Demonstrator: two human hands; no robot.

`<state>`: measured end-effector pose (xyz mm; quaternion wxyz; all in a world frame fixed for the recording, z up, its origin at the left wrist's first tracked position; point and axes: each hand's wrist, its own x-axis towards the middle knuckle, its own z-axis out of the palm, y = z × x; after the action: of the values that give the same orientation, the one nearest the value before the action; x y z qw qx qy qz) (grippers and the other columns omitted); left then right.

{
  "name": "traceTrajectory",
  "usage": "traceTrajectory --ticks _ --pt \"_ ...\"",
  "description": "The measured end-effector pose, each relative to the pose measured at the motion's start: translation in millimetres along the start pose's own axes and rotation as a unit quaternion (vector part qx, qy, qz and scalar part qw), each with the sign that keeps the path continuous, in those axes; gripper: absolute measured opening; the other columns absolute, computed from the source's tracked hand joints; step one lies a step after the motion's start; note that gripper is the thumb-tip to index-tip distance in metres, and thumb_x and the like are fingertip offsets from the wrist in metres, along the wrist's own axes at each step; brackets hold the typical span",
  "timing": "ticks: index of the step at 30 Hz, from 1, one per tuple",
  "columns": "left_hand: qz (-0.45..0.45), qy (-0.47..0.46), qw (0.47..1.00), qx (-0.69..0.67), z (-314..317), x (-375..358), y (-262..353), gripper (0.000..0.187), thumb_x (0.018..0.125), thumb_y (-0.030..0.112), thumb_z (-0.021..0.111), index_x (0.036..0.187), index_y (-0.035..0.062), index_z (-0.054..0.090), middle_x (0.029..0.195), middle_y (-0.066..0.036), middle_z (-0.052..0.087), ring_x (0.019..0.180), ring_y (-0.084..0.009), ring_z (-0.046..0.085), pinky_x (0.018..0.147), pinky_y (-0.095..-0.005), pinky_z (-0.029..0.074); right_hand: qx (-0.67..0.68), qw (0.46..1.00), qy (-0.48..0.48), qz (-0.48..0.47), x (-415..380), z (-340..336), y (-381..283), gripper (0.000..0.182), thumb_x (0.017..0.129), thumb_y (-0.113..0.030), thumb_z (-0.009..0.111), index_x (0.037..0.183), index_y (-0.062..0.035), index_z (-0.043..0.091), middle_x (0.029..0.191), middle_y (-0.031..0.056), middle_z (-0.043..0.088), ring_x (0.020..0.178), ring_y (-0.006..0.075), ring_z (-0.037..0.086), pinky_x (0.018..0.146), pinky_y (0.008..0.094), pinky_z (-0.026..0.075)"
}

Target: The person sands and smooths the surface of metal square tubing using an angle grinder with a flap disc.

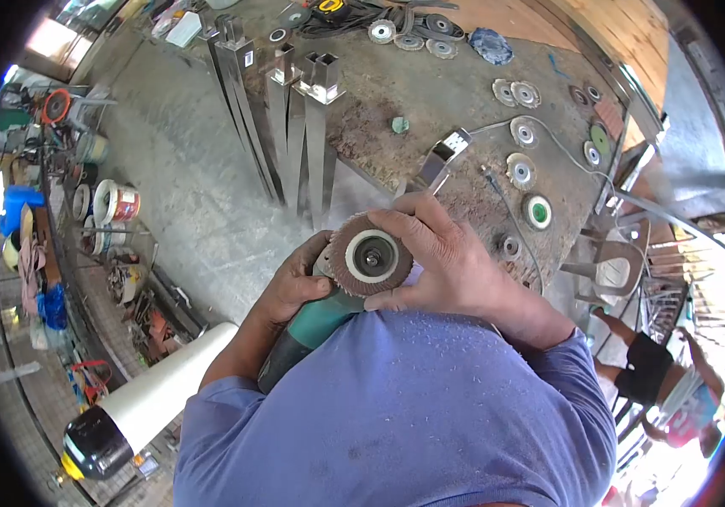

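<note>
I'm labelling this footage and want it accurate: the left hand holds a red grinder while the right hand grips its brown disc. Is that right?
Only the colour is wrong: the head view shows that the grinder is green. The left hand does hold it, and the right hand grips its brown disc.

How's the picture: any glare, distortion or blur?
Head view: fisheye distortion bows the edges, and corners are black; the lower right washes out around the distant person; the metal tubes carry bright highlights; the abrasive disc looks reasonably sharp.
</note>
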<state>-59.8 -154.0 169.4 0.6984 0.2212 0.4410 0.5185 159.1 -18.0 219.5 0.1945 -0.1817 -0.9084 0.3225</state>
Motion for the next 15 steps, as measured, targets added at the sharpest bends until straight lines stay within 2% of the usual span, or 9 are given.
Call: traceTrajectory --ticks 2,5,8,10,12,14,15 --pt "-0.008 -0.019 1.0 -0.004 -17 -12 4 0.097 0.067 0.041 0.09 0.142 -0.0035 0.047 0.129 -0.012 0.063 0.12 -0.0232 0.061 0.107 -0.0364 0.046 -0.004 0.999 -0.023 0.044 5 13 -23 0.099 0.059 -0.05 0.095 0.138 -0.0062 0.054 0.126 0.0154 0.055 0.108 0.0351 0.066 0.087 0.0447 0.059" --pt "-0.013 -0.042 0.999 0.005 -46 -27 3 0.096 0.069 0.041 0.089 0.142 -0.0039 0.047 0.128 -0.013 0.063 0.12 -0.023 0.062 0.106 -0.0361 0.047 -0.029 0.998 -0.016 0.055 15 41 -49 0.095 0.059 -0.049 0.092 0.136 -0.0093 0.054 0.124 0.014 0.055 0.094 0.0335 0.07 0.077 0.043 0.059" --pt "-0.031 -0.067 0.997 0.004 -69 -37 -4 0.096 0.07 0.043 0.088 0.142 -0.0052 0.046 0.129 -0.013 0.062 0.12 -0.0233 0.061 0.105 -0.0361 0.047 -0.053 0.994 -0.017 0.089 14 59 -67 0.093 0.058 -0.046 0.094 0.133 -0.0077 0.055 0.122 0.0136 0.055 0.092 0.032 0.07 0.077 0.0411 0.059" --pt "-0.049 -0.091 0.995 -0.007 -79 -44 -4 0.097 0.07 0.043 0.088 0.144 -0.0057 0.045 0.131 -0.014 0.062 0.122 -0.0239 0.061 0.106 -0.0364 0.047 -0.038 0.993 0.075 0.083 12 69 -76 0.082 0.064 -0.04 0.092 0.13 -0.0065 0.057 0.117 0.0137 0.057 0.089 0.0307 0.07 0.075 0.04 0.058" --pt "-0.073 -0.113 0.991 -0.009 -91 -48 -7 0.098 0.071 0.042 0.087 0.145 -0.006 0.044 0.132 -0.015 0.061 0.123 -0.0245 0.061 0.106 -0.0368 0.047 -0.021 0.973 0.142 0.178 3 75 -89 0.07 0.071 -0.033 0.089 0.127 -0.0054 0.058 0.111 0.014 0.058 0.086 0.0296 0.069 0.074 0.0393 0.057" --pt "-0.085 -0.117 0.989 0.0 -99 -52 -15 0.099 0.071 0.041 0.086 0.147 -0.0062 0.042 0.134 -0.015 0.06 0.125 -0.025 0.06 0.107 -0.0375 0.047 0.011 0.921 0.18 0.344 -8 66 -97 0.058 0.077 -0.026 0.085 0.124 -0.0045 0.059 0.107 0.0146 0.059 0.085 0.0286 0.069 0.074 0.0391 0.057" --pt "-0.095 -0.126 0.988 -0.005 -101 -54 -15 0.1 0.072 0.039 0.086 0.149 -0.0057 0.04 0.137 -0.015 0.059 0.126 -0.0254 0.059 0.108 -0.0383 0.047 0.015 0.938 0.199 0.283 -11 70 -101 0.042 0.082 -0.013 0.075 0.119 -0.0033 0.06 0.103 0.0154 0.06 0.081 0.0293 0.068 0.074 0.0404 0.056"
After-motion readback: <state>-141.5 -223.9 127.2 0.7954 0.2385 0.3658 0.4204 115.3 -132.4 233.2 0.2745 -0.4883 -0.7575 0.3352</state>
